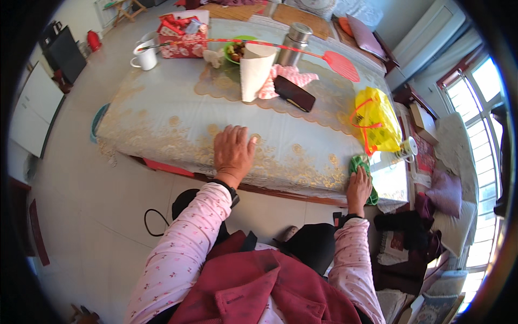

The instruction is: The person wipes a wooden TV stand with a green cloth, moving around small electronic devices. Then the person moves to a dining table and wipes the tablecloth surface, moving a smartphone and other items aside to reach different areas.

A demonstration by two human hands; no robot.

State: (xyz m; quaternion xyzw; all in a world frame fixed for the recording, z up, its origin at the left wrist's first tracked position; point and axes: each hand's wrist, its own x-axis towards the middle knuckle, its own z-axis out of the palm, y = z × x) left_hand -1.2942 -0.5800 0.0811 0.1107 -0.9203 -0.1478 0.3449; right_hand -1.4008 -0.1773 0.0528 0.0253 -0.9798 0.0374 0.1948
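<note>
My left hand lies palm down on the patterned tablecloth near the table's front edge, holding nothing. Further right, my right hand rests on a crumpled green cloth or bag at the front edge; the fingers press over it, and part of it hangs down beside the wrist. Just behind that hand sits a yellow plastic bag with red-orange straps. A white mug with a printed pattern lies to its right, seemingly tilted by the lens.
Further back are a dark smartphone, a pink knitted cloth, a cream paper container and a steel thermos. A red fly swatter spans them. A white mug and red floral box stand back left.
</note>
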